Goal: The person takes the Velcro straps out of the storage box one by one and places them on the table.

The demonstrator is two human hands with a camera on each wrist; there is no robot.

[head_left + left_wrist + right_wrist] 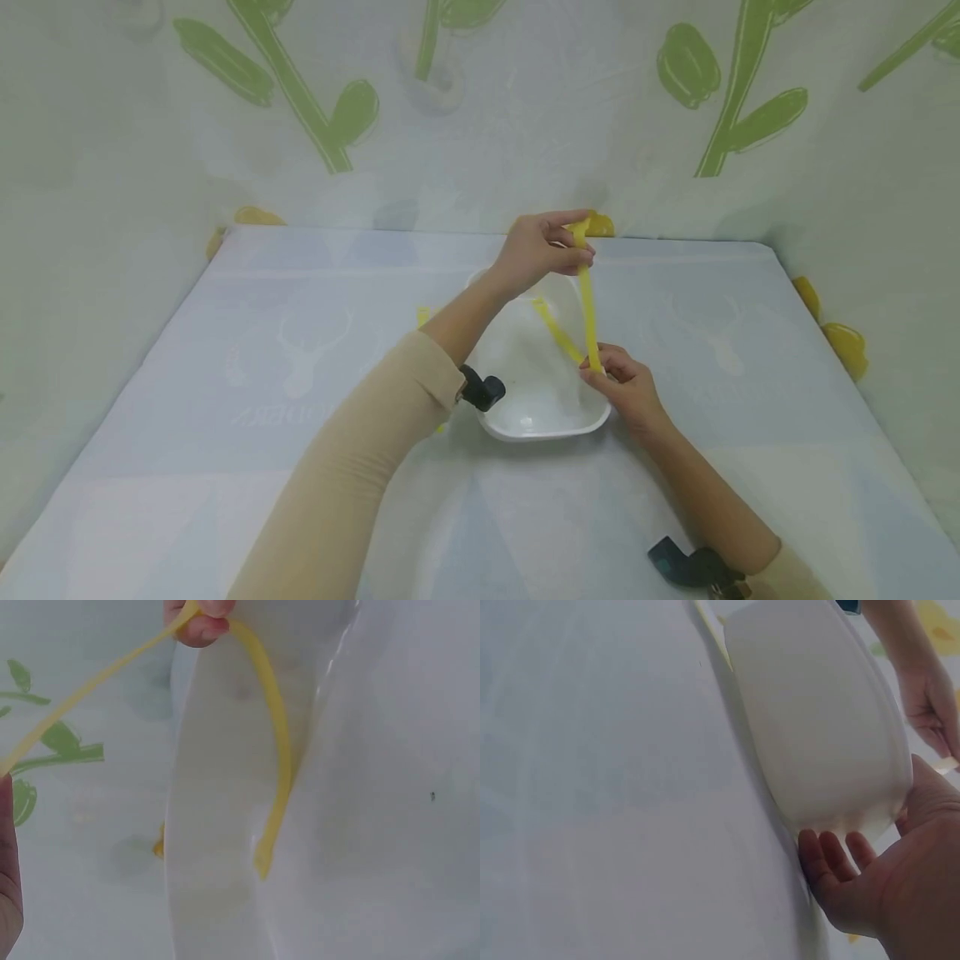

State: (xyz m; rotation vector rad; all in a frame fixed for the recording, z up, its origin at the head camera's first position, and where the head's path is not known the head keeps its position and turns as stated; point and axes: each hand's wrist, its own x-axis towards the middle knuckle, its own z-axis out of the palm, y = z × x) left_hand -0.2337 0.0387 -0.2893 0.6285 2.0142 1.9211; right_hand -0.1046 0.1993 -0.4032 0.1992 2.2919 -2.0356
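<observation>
A yellow strip (588,300), flat and ribbon-like, is stretched between the two hands above a white plastic basin (543,435). My left hand (551,242) pinches its upper end, raised over the basin's far right side. Lower down, my right hand (626,385) grips the strip between thumb and fingers at the right rim. From there the strip's tail (279,742) hangs down inside the basin, as the left wrist view shows. In the right wrist view, the right hand (900,877) is beside the basin's outer wall (817,720), its fingers curved near the rim.
The basin stands on a table with a pale patterned cloth (300,450). Left of it lies more yellow strip (423,315), mostly hidden behind my left forearm. A pale wall covering with green plant prints (300,100) rises behind the table's far edge.
</observation>
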